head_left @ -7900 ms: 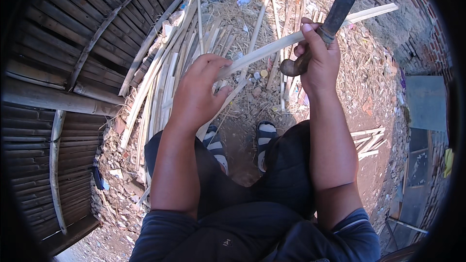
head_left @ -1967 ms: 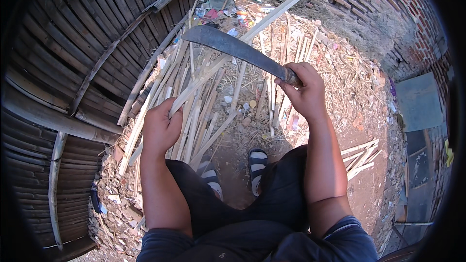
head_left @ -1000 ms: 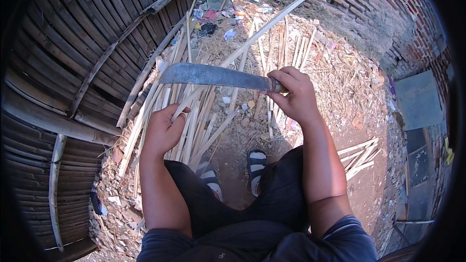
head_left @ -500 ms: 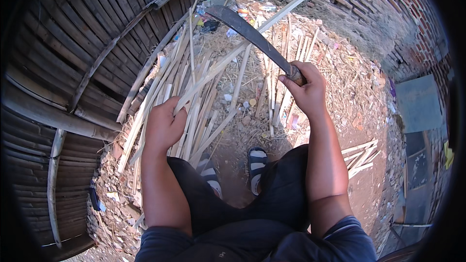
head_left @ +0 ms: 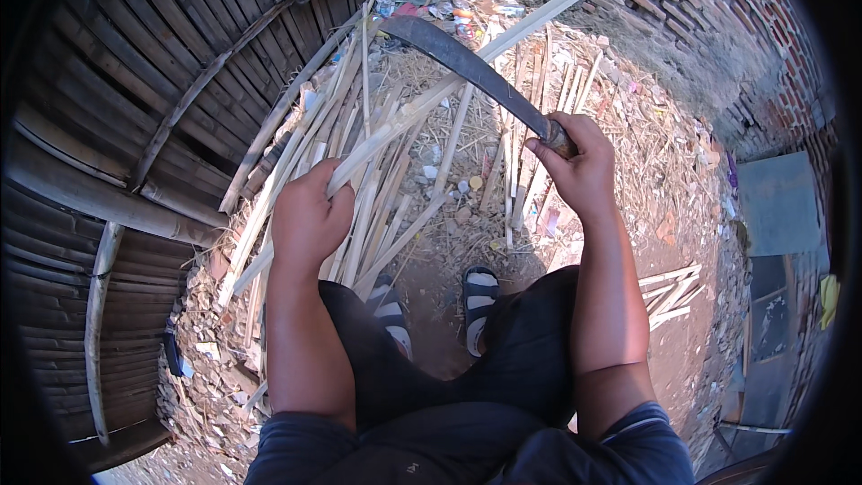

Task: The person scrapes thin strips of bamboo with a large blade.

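A long pale bamboo strip [head_left: 395, 128] runs from my left hand [head_left: 310, 216] up and away to the right. That hand is closed around its near end. My right hand [head_left: 579, 166] grips the wooden handle of a machete [head_left: 471, 67], its thumb along the handle. The dark curved blade points to the far left and passes across the strip, over it in this view; whether the two touch I cannot tell. Beneath, on the ground, lies a loose pile of split bamboo strips [head_left: 373, 216], partly hidden by my left hand and forearm.
A bamboo wall [head_left: 135, 54] rises at the left, a brick wall [head_left: 664, 0] at the far right. Rubble and litter [head_left: 664, 153] cover the ground. Cut strips [head_left: 669, 292] lie by my right forearm. My sandalled feet [head_left: 480, 301] stand near the pile.
My left hand has shifted slightly up, and the held strip appears turned to show a broader face. The machete has stayed nearly in place over it. The whole view has moved a little.
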The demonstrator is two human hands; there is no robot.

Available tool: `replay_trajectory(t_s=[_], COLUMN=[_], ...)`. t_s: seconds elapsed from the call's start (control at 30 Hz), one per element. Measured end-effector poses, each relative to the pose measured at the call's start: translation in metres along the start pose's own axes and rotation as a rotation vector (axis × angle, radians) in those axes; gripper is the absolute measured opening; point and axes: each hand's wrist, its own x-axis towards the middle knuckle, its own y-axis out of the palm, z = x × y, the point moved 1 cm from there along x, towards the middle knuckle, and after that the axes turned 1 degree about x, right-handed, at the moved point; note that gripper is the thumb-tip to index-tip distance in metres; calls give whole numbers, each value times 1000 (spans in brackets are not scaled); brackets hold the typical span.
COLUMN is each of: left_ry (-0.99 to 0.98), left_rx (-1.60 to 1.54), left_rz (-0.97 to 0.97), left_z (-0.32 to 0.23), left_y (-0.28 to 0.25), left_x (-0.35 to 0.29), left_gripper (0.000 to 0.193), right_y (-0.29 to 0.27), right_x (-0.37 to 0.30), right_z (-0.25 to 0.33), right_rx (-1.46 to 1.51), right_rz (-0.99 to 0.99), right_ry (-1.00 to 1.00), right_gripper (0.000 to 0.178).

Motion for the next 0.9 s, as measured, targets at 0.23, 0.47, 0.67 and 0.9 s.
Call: replay_trajectory(t_s=[0.23,0.47,0.67,0.9], left_ry=[94,36,3,10], left_rx=[63,63,93,124], left_rz=[-71,-42,-27,-45], left_z=[4,5,0,4], left_y=[6,1,4,6], left_x=[0,0,2,1], left_gripper=[29,29,31,35], right_y=[12,7,-2,20], right_x=[-5,-3,1,-9], right_z=[26,14,-11,29], right_rx=[-35,-40,-74,-56], right_rz=[194,155,-17,227], right_ry=[-173,-61,42,-171], right_gripper=[40,40,37,43])
